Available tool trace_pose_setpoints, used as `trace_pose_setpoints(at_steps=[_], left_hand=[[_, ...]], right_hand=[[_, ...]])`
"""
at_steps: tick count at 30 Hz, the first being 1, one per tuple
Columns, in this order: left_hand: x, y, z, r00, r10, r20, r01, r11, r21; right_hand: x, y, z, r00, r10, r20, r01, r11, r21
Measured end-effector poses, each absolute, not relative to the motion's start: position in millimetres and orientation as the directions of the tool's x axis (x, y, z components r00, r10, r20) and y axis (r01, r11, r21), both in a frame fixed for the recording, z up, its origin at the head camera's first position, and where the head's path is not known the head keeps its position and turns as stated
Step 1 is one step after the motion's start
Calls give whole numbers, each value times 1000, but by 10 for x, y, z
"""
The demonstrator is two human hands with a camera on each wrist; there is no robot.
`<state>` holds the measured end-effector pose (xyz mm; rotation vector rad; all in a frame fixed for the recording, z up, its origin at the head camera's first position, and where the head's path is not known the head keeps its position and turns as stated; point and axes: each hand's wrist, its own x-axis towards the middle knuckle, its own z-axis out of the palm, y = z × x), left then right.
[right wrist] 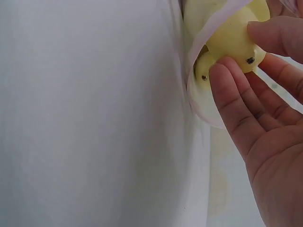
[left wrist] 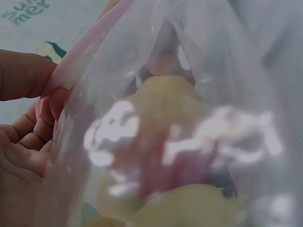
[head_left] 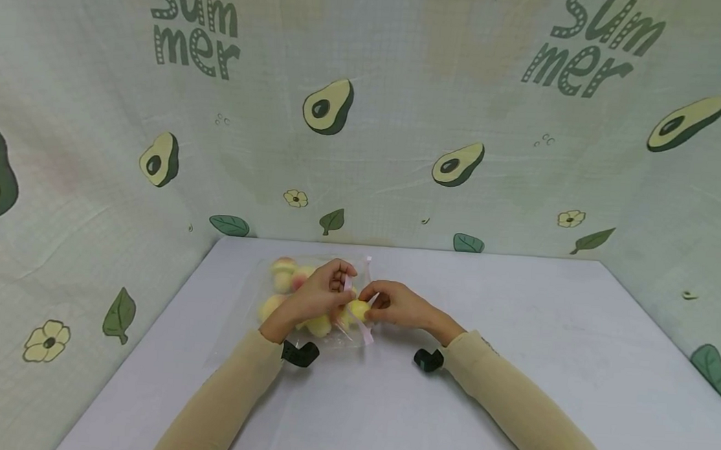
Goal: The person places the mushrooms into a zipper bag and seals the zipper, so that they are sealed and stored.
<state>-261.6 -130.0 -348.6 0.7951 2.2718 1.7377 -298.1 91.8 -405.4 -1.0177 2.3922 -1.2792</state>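
Observation:
A clear plastic bag with a pink-edged mouth [head_left: 364, 332] lies on the table, its opening facing right. Several yellow pears with a red blush [head_left: 283, 274] are inside. My left hand [head_left: 316, 293] pinches the upper lip of the bag between thumb and fingers; in the left wrist view the pink edge [left wrist: 78, 59] runs through that grip. At the opening, my right hand [head_left: 400, 305] holds one yellow pear [right wrist: 232, 40] by thumb and fingertips, its dark end facing out. Another pear [right wrist: 203, 71] shows just behind it, within the bag's rim.
The white table [head_left: 514, 344] extends to the right and in front of the hands. A fabric backdrop [head_left: 392, 117] printed with avocados and leaves stands behind and at both sides. Dark wrist-worn devices [head_left: 428, 360] sit at both cuffs.

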Motion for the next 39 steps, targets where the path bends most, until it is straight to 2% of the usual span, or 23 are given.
trace_pose_setpoints(at_steps=[14,32,39], left_hand=[[-2597,-1291,-3463,-849,502,163,287,180,941],[-2611,-1294,-3452,-852,503,144,271,190,944],[-2648,-1296,-3516,-839,515,176,293,155,944]], right_hand=[[-2990,900,-4058,-758,-640,123,-450,378,-809],[-3013,864,-4036,-736,-663,140,-480,365,-798],[-2984,853,-4020,-717,-683,135,-485,350,-802]])
